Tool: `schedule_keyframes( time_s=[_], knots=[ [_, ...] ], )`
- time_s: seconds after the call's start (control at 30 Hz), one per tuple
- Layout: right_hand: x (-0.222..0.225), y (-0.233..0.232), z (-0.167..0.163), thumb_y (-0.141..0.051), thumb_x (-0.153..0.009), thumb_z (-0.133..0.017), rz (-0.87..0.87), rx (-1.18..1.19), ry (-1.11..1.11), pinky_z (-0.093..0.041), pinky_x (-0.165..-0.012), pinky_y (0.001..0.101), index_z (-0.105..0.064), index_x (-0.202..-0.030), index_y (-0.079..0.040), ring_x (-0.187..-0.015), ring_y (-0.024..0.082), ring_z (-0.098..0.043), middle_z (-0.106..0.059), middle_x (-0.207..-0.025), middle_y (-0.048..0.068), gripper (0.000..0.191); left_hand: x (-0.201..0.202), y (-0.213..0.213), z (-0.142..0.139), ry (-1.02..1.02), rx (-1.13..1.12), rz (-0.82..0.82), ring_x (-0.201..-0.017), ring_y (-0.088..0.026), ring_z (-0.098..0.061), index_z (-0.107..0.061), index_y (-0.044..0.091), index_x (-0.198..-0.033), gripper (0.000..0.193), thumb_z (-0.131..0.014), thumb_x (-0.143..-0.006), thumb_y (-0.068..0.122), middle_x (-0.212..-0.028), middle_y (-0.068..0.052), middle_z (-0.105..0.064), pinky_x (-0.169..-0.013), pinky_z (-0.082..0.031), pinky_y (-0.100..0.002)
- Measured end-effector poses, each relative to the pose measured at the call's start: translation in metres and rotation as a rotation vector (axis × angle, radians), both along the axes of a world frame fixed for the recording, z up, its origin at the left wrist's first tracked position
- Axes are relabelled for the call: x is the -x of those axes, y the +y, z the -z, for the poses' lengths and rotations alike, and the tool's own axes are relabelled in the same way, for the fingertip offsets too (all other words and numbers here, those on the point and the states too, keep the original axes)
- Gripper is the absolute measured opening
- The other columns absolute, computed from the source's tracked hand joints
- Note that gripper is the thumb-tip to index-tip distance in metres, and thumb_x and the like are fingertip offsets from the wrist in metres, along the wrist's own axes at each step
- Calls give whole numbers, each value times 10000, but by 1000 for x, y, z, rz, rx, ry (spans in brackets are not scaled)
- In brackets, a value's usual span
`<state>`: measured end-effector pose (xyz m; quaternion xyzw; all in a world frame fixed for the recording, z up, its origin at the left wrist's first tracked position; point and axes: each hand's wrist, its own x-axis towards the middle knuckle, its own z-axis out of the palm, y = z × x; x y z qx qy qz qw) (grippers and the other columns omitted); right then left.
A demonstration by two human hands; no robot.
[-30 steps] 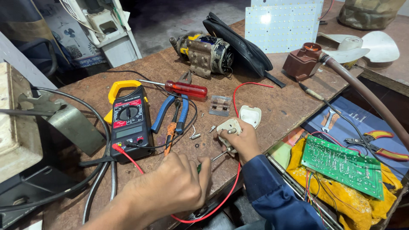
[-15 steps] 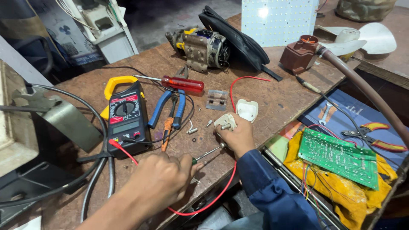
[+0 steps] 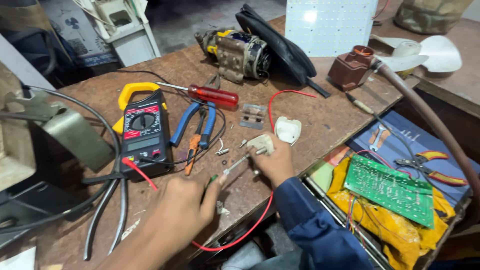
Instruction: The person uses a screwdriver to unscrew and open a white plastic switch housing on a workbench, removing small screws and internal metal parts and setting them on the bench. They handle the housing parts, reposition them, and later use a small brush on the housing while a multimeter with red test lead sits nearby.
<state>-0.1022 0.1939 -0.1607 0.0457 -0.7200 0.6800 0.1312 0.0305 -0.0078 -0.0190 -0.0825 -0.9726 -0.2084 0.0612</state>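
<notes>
Noted left hand [image 3: 185,210] closed round screwdriver [image 3: 235,166], tip at plug base [image 3: 261,144] pinned under curled right hand [image 3: 276,162], right of meter [image 3: 142,132]; judged screw-turning step, next needing tip seated square, plug base held still.

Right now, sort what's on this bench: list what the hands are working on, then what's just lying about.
In hand:
left hand with green-handled screwdriver
right hand on white plug base
white plug cover
loose screws

Lying about:
clamp meter
red screwdriver
blue pliers
motor
green circuit board
</notes>
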Motion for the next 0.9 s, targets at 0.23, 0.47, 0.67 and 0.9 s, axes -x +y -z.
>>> schedule_keyframes(
  time_s=[0.23,0.47,0.67,0.9],
  knots=[
    [0,-1,-7,16,-803,-708,-35,59,-33,-562,-670,261,-732,-966,-28,-733,102,-694,-750,-832,37,171,-10,-16,1,346,347,360,-725,-339,-698,-591,22,-830,184,-700,-718,120,-768,-160,-656,-618,-571,-443],
    [-3,-3,-14,40,-813,-697,-51,114,-25,-563,-669,267,-717,-995,-18,-742,111,-698,-749,-843,48,191,-16,-8,0,206,404,396,-792,-375,-701,-602,-12,-1080,430,-726,-705,157,-868,-188,-646,-616,-579,-464],
    [-5,-1,-17,50,-829,-664,-102,189,-58,-548,-633,267,-708,-977,-5,-713,129,-694,-749,-821,71,164,-16,-6,-2,363,474,451,-868,-355,-696,-592,-26,-1209,507,-666,-737,145,-940,-177,-651,-687,-575,-447],
    [-5,-1,-19,50,-836,-655,-128,213,-55,-553,-635,265,-695,-977,8,-716,138,-700,-744,-819,82,152,-18,-7,-7,468,566,555,-894,-310,-653,-592,-9,-1208,486,-624,-748,144,-929,-138,-621,-761,-528,-426]
  ],
)
